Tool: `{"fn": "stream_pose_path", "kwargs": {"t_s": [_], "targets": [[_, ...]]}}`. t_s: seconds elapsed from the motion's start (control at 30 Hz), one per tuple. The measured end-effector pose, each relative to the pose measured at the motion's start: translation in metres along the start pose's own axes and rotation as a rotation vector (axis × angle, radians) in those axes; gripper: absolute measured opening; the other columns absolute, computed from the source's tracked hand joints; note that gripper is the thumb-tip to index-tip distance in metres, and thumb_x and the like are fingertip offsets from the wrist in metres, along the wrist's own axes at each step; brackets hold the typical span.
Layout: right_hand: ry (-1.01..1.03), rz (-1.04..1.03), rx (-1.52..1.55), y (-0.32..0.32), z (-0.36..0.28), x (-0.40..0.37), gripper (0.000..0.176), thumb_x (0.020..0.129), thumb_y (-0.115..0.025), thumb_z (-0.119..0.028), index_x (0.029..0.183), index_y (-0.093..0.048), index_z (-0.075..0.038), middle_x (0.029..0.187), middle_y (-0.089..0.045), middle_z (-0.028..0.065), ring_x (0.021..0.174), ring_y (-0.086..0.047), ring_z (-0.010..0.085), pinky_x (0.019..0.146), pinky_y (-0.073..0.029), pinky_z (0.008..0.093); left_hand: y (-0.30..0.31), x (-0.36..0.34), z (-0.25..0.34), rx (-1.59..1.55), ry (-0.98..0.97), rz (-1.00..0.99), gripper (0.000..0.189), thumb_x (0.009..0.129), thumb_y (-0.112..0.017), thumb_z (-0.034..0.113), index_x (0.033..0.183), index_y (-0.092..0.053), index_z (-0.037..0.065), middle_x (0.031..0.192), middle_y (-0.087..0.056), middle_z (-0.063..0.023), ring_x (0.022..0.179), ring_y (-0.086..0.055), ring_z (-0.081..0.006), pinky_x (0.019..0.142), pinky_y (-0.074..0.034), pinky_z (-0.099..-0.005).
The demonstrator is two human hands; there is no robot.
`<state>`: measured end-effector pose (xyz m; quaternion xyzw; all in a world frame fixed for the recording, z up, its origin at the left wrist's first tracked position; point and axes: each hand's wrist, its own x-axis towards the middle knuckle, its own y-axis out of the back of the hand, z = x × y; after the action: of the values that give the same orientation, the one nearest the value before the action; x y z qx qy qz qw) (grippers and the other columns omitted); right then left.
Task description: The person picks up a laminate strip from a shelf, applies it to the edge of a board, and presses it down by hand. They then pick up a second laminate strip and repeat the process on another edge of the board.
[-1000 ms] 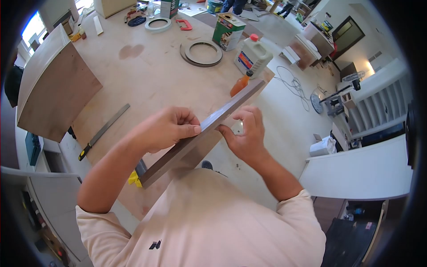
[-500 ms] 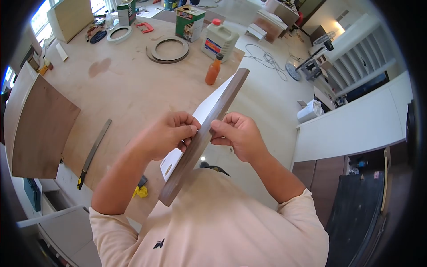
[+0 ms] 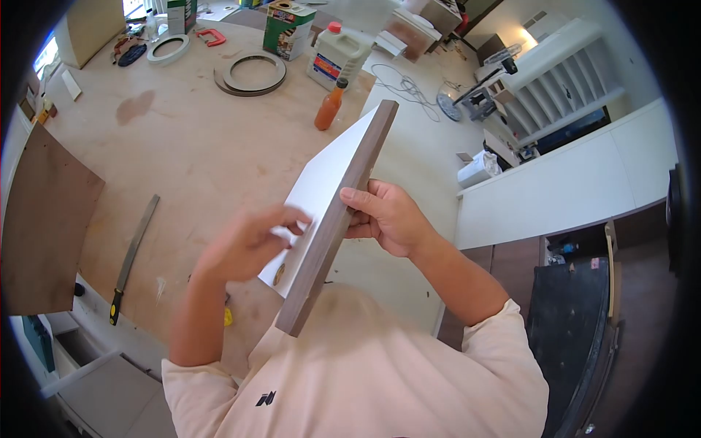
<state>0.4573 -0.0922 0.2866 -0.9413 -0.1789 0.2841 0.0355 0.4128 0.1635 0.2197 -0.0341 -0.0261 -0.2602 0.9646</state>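
Observation:
A narrow board (image 3: 332, 164) with a white face and a brown wood-grain edge is held up at a slant in front of my chest. My right hand (image 3: 383, 219) grips it from the right, thumb pressed on the brown edge and fingers tucked behind. At its lower end, a small oval brass-coloured fitting (image 3: 279, 274) shows on the white face. My left hand (image 3: 252, 241), blurred by motion, is at the left of the white face, thumb and index finger apart. On the worktable, a handsaw (image 3: 135, 259) with a black and yellow handle lies left of that hand.
The worktable (image 3: 197, 153) carries an orange bottle (image 3: 331, 106), a white jug with a red cap (image 3: 336, 58), a green tin (image 3: 287, 31), rolls of edging strip (image 3: 252, 75) and a red clamp (image 3: 212, 37). A brown panel (image 3: 51, 219) stands at left; cabinets (image 3: 569, 197) line the right.
My left hand has moved off the brown edge, down and left, with its fingers loosened. The board has turned to show more of its white face, while my right hand keeps hold.

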Motion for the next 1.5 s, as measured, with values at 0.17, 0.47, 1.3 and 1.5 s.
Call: {"fn": "stream_pose_path", "kwargs": {"t_s": [0.17, 0.47, 1.3, 1.5], "targets": [[0.032, 0.042, -0.020, -0.004, 0.002, -0.006, 0.033, 0.097, -0.069, -0.028, 0.113, -0.061, 0.000, 0.103, -0.070, 0.0109, 0.093, -0.071, 0.0194, 0.087, -0.060, 0.0371, 0.003, -0.065, -0.040, 0.075, -0.262, -0.168, 0.062, 0.077, -0.075, 0.001, 0.136, -0.056, 0.000, 0.143, -0.052, -0.0186, 0.129, -0.054, -0.0315, 0.102, -0.049, -0.0462], [0.058, 0.092, -0.003, -0.008, 0.003, -0.019, 0.020, 0.096, -0.068, -0.015, 0.105, -0.058, 0.000, 0.103, -0.066, 0.0089, 0.098, -0.069, 0.0185, 0.090, -0.060, 0.0373, -0.059, -0.040, -0.063, 0.545, -0.464, 0.390, 0.077, 0.063, -0.077, -0.004, 0.136, -0.054, -0.001, 0.128, -0.054, -0.0216, 0.121, -0.057, -0.0433, 0.101, -0.049, -0.0495], [0.082, 0.087, 0.210, 0.022, 0.022, -0.036, 0.012, 0.100, -0.062, -0.012, 0.099, -0.063, 0.000, 0.099, -0.071, 0.0102, 0.092, -0.071, 0.0193, 0.087, -0.060, 0.0370, -0.073, -0.034, -0.085, 0.469, -0.492, 0.249, 0.075, 0.063, -0.064, -0.014, 0.136, -0.052, -0.005, 0.133, -0.049, -0.0245, 0.130, -0.049, -0.0486, 0.109, -0.041, -0.0597], [0.043, 0.033, 0.220, 0.023, 0.017, -0.030, 0.012, 0.099, -0.063, -0.011, 0.101, -0.064, 0.001, 0.104, -0.072, 0.0134, 0.096, -0.072, 0.0233, 0.091, -0.060, 0.0398, -0.068, -0.033, -0.082, 0.453, -0.508, 0.267, 0.073, 0.064, -0.065, -0.013, 0.136, -0.051, -0.006, 0.133, -0.049, -0.0256, 0.129, -0.050, -0.0492, 0.109, -0.042, -0.0588]]}}
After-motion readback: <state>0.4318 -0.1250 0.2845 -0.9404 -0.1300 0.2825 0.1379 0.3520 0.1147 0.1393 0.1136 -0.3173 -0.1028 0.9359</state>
